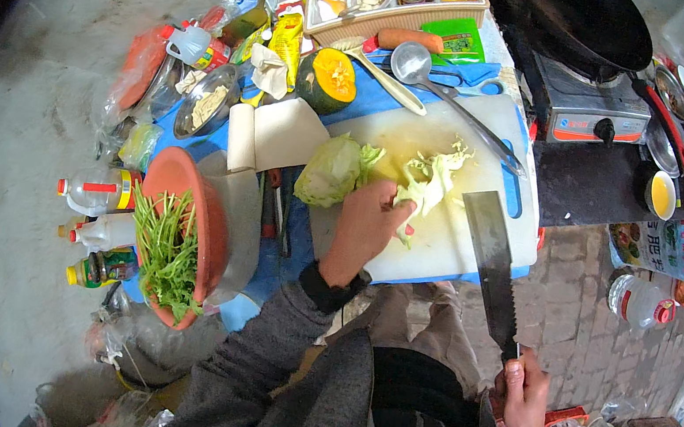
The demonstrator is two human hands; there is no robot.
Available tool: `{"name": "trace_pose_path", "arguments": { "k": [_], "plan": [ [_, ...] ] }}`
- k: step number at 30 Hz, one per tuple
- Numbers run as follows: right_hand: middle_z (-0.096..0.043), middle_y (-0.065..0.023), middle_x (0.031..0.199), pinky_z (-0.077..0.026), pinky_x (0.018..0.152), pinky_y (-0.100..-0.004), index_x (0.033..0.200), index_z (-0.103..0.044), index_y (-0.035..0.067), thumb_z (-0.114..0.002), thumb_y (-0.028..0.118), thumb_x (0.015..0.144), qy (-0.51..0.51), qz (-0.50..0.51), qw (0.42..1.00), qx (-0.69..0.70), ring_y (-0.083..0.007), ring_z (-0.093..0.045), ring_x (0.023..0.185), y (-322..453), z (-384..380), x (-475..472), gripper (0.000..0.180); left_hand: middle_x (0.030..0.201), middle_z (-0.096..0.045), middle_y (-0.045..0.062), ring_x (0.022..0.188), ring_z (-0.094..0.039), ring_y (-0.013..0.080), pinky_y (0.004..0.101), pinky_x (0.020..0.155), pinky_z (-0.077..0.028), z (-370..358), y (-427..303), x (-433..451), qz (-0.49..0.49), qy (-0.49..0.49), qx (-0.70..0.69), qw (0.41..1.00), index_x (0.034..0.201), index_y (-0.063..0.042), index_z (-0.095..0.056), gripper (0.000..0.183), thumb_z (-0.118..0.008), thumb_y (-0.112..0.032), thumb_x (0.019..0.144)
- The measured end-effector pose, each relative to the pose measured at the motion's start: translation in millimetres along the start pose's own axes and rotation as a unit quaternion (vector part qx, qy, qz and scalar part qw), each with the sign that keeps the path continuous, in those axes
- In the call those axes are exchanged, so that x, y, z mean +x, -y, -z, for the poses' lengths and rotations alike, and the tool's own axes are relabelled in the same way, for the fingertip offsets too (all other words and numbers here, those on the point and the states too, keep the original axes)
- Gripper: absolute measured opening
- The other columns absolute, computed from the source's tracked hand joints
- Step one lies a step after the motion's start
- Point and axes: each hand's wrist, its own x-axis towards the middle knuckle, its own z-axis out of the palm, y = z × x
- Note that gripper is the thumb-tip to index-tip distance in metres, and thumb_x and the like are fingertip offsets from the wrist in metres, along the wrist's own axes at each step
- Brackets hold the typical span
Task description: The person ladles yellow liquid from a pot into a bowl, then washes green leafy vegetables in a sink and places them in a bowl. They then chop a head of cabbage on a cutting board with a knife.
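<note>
My left hand (374, 222) is over the near left part of the white cutting board (486, 236), its fingers closed on a loose cabbage leaf (430, 184). Left of the fingers, a cut head of cabbage (330, 171) rests on the board's left edge. In my right hand (523, 403), off the near right side of the board, is the handle of a wide-bladed kitchen knife (492, 261) with a toothed spine; its blade points away from me, its tip over the board. A metal ladle (460, 101) lies across the board's far right corner.
A cut pumpkin (329, 81), a roll of paper towel (243, 137) and a carrot (410, 40) lie beyond the board. At left stands an orange basin (213, 240) of leafy greens (168, 253). A wok (580, 23) sits on a gas stove (589, 112) at the far right.
</note>
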Motion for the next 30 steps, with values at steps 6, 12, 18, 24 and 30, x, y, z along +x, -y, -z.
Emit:
{"name": "trace_pose_path", "arguments": {
  "k": [6, 12, 18, 24, 30],
  "plan": [
    [-0.059, -0.0162, 0.068, -0.045, 0.056, -0.0406, 0.108, -0.056, 0.003, -0.054, 0.024, 0.094, 0.029, 0.017, 0.995, -0.094, -0.0362, -0.058, 0.059, 27.6, -12.7, 4.5, 0.025, 0.074, -0.063, 0.011, 0.074, -0.069, 0.0165, 0.0237, 0.053, -0.051, -18.0, 21.8, -32.2, 0.071, -0.033, -0.125, 0.989, 0.078, 0.004, -0.052, 0.017, -0.057, -0.008, 0.089],
    [-0.06, -0.0175, 0.067, -0.045, 0.052, -0.0416, 0.103, -0.055, 0.001, -0.054, 0.024, 0.095, 0.053, 0.036, 0.991, -0.119, -0.0392, -0.061, 0.061, 50.7, -28.2, 21.4, 0.024, 0.084, -0.066, 0.007, 0.078, -0.067, 0.0133, 0.024, 0.06, -0.048, -23.5, 47.0, -28.2, 0.069, -0.022, -0.101, 0.992, 0.097, 0.003, -0.054, 0.009, -0.053, -0.004, 0.091],
    [-0.061, -0.0195, 0.067, -0.046, 0.049, -0.0463, 0.098, -0.052, 0.0, -0.055, 0.027, 0.094, 0.043, 0.077, 0.977, -0.193, -0.0408, -0.06, 0.059, 52.6, -46.2, 32.2, 0.027, 0.071, -0.061, 0.008, 0.063, -0.061, 0.0104, 0.0288, 0.055, -0.053, -30.4, 61.4, -20.3, 0.032, -0.052, -0.139, 0.988, 0.087, 0.007, -0.052, 0.007, -0.054, 0.0, 0.087],
    [-0.059, -0.0221, 0.07, -0.044, 0.053, -0.0467, 0.1, -0.052, -0.002, -0.053, 0.023, 0.095, 0.045, 0.069, 0.971, -0.225, -0.0444, -0.058, 0.065, 50.7, -62.6, 42.9, 0.025, 0.074, -0.061, 0.01, 0.063, -0.06, 0.0105, 0.0283, 0.053, -0.053, -30.5, 57.9, -21.0, -0.014, -0.057, -0.181, 0.982, 0.091, 0.006, -0.054, 0.006, -0.053, 0.002, 0.086],
    [-0.057, -0.0174, 0.065, -0.045, 0.052, -0.0404, 0.108, -0.054, 0.001, -0.055, 0.022, 0.094, 0.026, 0.078, 0.993, -0.083, -0.038, -0.058, 0.057, 44.9, -50.5, 37.4, 0.025, 0.091, -0.064, 0.011, 0.066, -0.062, 0.0133, 0.0266, 0.056, -0.05, 9.0, 37.2, -39.2, -0.032, -0.09, 0.057, 0.994, 0.108, 0.002, -0.058, 0.023, -0.06, -0.008, 0.088]
  ]
}}
